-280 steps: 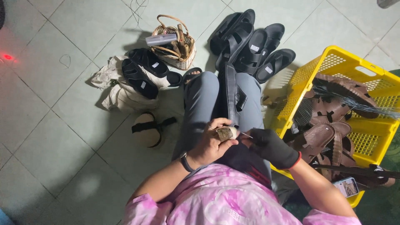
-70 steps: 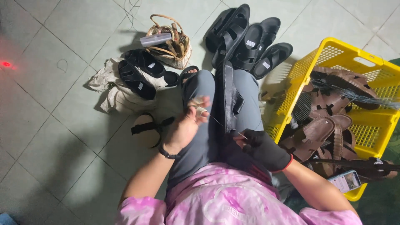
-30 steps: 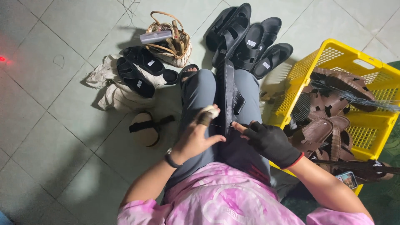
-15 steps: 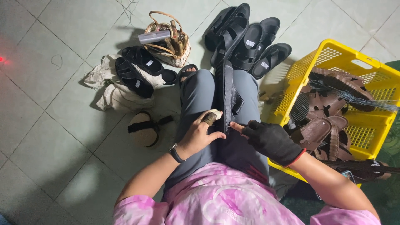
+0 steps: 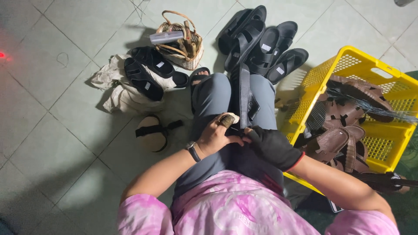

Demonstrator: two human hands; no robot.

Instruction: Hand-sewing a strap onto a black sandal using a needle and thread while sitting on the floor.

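The bare left hand and gloved right hand pinch together on the black sandal lying along the lap, best held taut between the knees.

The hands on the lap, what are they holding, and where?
Both hands, left hand and gloved right hand, pinch the near end of a black sandal standing between the knees.
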